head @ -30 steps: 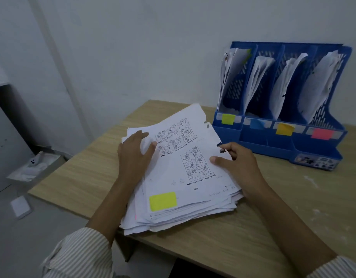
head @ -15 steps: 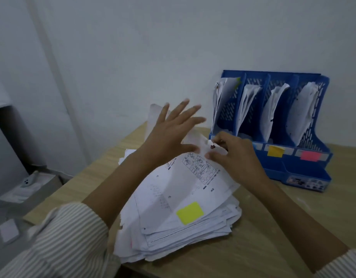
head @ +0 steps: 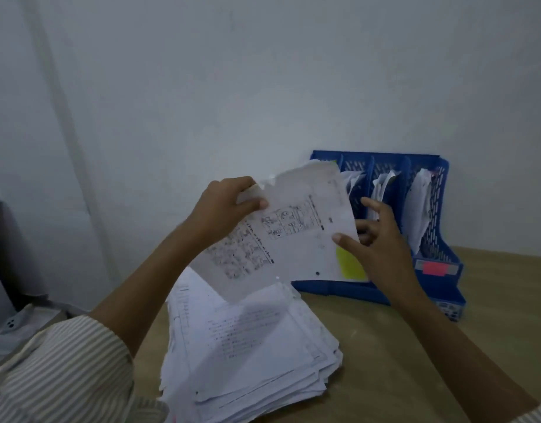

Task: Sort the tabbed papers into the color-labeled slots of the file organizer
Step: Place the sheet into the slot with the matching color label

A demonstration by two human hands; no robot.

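Your left hand (head: 225, 206) pinches the upper left corner of a single sheet (head: 287, 230), thumb on the printed face and the other fingers curled behind it. The sheet is held in the air at frame centre, above the paper stack (head: 247, 343) and in front of the left part of the file organizer (head: 430, 239). Your right hand (head: 376, 242) holds the sheet's right edge, thumb pressed on the front, remaining fingers loosely spread behind the paper.

The sheet carries printed cartoon panels and lines of text; the text is too blurred to read. A yellow tab (head: 350, 265) is attached at its lower right corner, just beside your right thumb.

The blue file organizer stands at right of centre on the wooden desk (head: 491, 315), against the wall. A pink label (head: 434, 268) marks its rightmost slot; the other labels are hidden. Papers stand in the visible slots. The stack lies on the desk at lower centre, its print illegible.
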